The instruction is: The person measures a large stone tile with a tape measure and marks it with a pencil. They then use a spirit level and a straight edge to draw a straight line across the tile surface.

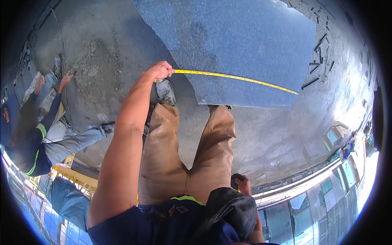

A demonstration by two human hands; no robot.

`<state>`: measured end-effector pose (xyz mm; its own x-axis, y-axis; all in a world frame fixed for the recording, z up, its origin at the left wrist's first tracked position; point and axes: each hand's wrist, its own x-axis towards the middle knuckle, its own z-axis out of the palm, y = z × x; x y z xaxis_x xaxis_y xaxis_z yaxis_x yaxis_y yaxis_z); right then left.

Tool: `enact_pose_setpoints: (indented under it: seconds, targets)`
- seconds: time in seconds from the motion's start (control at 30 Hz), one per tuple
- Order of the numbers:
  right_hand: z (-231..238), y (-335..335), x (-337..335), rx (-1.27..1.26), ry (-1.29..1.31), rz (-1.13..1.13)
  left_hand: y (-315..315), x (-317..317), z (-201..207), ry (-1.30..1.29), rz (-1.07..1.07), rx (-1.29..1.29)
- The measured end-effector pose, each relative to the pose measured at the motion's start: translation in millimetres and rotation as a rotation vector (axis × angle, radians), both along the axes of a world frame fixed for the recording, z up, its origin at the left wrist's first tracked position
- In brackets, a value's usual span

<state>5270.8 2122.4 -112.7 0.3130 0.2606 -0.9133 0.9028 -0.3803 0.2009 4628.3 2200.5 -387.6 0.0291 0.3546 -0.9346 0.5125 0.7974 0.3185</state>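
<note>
Overhead, left hand (160,70) stretches yellow tape measure (237,77) across granite slab (241,45).

We see a yellow tape measure (237,77) drawn out in one long, thin strip across a large blue-grey speckled stone slab (241,41). The tape runs from our left hand (160,71) at the slab's left edge, slanting slightly downward to the right, and its far end reaches the slab's right edge, near the lower right corner. The strip lies close to the slab's near edge and looks taut, with only a faint bow. Our left hand grips the tape's near end, fingers curled over it. The slab is flat and broad, lying on rough grey concrete, its surface darker in a damp-looking patch toward the left.
</note>
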Motion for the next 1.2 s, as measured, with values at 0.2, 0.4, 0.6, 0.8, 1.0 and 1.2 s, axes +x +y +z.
enact_pose_setpoints:
  seconds: [0.2, 0.4, 0.6, 0.8, 1.0, 1.2]
  targets:
    - [5, 5, -5, 0.028, 0.032, -0.019, -4, -1, -10, -0.011, 0.013, 0.065]
    - [4, 5, -4, 0.009, 0.009, -0.007, 0, 1, -4, -0.041, 0.052, 0.052]
    - [-2, -5, 9, 0.009, -0.003, -0.017, 1, 1, -5, -0.049, 0.015, 0.051]
    - [-2, -8, 14, 0.051, 0.028, -0.018, 0, 3, -10, -0.052, 0.007, 0.076]
    - [1, -1, 8, -0.014, 0.008, -0.008, 6, 11, 3, 0.064, -0.073, 0.015]
    - [3, 5, 3, -0.013, 0.012, 0.008, 2, 19, 8, 0.141, -0.128, 0.081]
